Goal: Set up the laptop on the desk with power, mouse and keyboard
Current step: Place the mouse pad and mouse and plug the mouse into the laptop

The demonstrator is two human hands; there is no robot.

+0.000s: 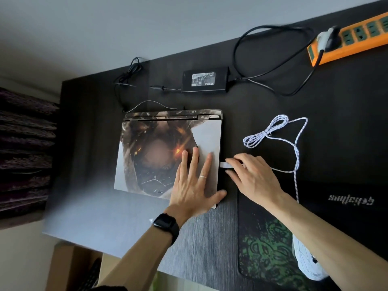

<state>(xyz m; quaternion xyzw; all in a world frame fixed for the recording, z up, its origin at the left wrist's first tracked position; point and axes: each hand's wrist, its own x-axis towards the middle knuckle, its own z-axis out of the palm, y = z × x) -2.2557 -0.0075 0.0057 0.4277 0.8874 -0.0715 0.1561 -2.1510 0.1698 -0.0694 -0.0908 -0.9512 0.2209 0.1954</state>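
The closed laptop (159, 156) lies mid-counter (210, 238). The left hand (193, 185) presses its lid with spread fingers, and the right hand (252, 177) pinches the mouse's white USB plug (225, 164) at its right edge. The power adapter (204, 80) is plugged into the power strip (352, 38). The keyboard likely remains.

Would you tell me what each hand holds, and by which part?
Right hand pinches the white cable by its plug end; left hand presses flat on the laptop.

Dark desk (88, 114) against pale grey wall (147, 22); cardboard box (63, 269) below desk's left edge.
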